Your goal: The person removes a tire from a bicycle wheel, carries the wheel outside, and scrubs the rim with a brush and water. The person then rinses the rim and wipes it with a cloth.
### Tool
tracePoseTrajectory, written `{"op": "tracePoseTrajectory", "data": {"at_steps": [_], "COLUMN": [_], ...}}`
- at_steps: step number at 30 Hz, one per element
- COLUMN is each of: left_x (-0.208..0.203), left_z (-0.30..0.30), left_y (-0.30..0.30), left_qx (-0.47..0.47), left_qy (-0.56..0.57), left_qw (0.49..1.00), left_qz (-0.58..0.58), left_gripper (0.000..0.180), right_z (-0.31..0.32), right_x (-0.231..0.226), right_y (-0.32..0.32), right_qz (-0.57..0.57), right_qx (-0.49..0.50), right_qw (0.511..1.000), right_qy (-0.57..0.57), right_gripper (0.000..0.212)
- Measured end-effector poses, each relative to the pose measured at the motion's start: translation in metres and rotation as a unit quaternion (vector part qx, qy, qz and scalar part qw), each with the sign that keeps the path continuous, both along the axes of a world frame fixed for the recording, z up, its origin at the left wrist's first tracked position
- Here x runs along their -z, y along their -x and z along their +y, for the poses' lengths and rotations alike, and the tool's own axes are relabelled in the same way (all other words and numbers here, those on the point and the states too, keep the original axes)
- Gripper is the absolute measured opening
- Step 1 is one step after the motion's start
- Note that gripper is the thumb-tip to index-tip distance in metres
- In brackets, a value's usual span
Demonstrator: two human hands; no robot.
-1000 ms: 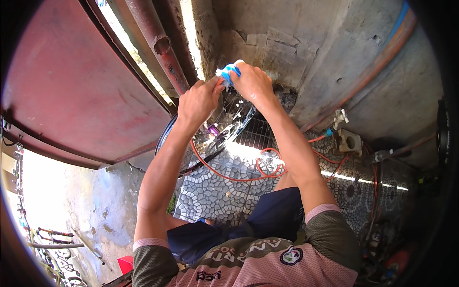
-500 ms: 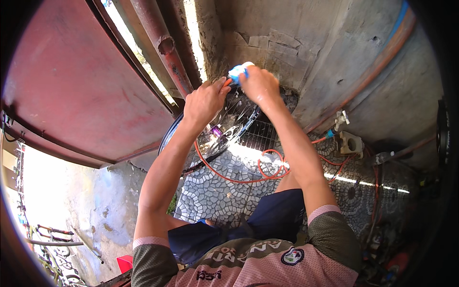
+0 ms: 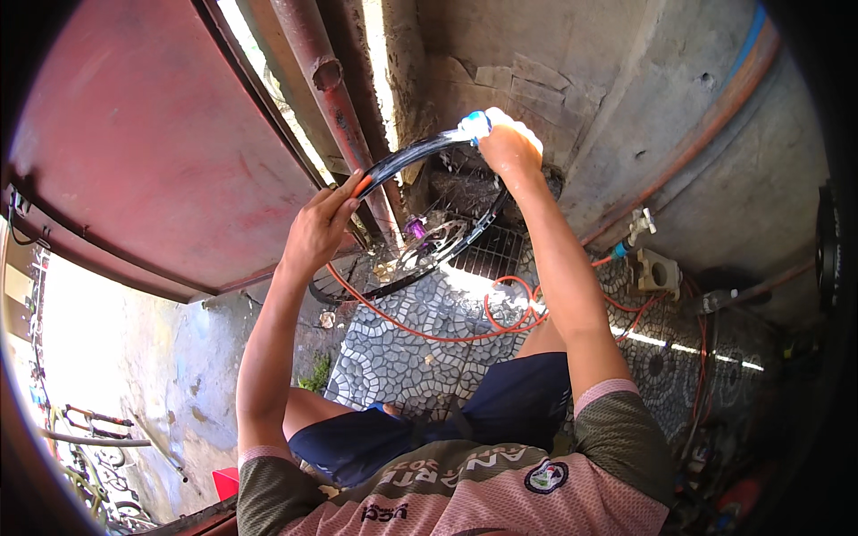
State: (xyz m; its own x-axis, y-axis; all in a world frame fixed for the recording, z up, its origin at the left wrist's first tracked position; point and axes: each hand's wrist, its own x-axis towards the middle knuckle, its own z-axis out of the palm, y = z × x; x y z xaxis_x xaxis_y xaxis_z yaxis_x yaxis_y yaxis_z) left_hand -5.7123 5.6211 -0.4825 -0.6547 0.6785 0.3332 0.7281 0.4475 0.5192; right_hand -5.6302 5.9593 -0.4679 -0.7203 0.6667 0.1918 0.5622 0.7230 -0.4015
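A black bicycle wheel [image 3: 407,163] is tilted before me, its spokes, disc rotor and purple hub [image 3: 416,228] partly in view. My left hand [image 3: 315,230] grips the wheel's left side together with the end of a thin orange hose [image 3: 393,328]. At the top of the wheel, my right hand [image 3: 512,154] presses a blue and white wad [image 3: 475,127] against the rim. Glare and my fingers hide whether that wad is a sponge or a cloth. Wet white spots, like suds, show on the right hand.
The hose loops over pebble-patterned tiles [image 3: 393,357] to a wall tap [image 3: 639,223]. Behind the wheel's lower part lies a metal drain grate [image 3: 490,250]. A rusty pipe [image 3: 329,80] and red panel [image 3: 152,134] stand left, a concrete wall [image 3: 652,116] right. Bicycle parts [image 3: 98,438] lie lower left.
My left hand has moved left and down along the wheel, with the hose end in it. The right hand and blue wad have shifted slightly right, and the rim's upper arc now shows between the hands.
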Motion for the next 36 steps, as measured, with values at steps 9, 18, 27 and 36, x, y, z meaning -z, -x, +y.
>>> {"op": "tracePoseTrajectory", "data": {"at_steps": [9,18,27,36], "left_x": [0.007,-0.012,-0.017,-0.015], "left_z": [0.052,0.107,0.145,0.158], "left_y": [-0.003,-0.007,-0.003,-0.010], "left_qx": [-0.003,-0.009,0.010,0.004], "left_qy": [-0.033,0.041,0.066,0.085], "left_qw": [0.999,0.997,0.996,0.993], "left_qz": [0.027,0.060,0.067,0.084], "left_gripper": [0.045,0.045,0.044,0.042], "right_z": [-0.059,-0.004,0.008,-0.004], "right_x": [-0.037,-0.030,-0.025,-0.028], "right_y": [0.001,-0.009,-0.005,-0.014], "right_qz": [-0.008,-0.020,-0.024,-0.047], "right_qx": [-0.120,-0.039,-0.017,-0.025], "right_qw": [0.992,0.998,0.999,0.998], "right_qy": [-0.043,-0.051,-0.044,-0.042], "right_gripper": [0.030,0.030,0.029,0.034]}}
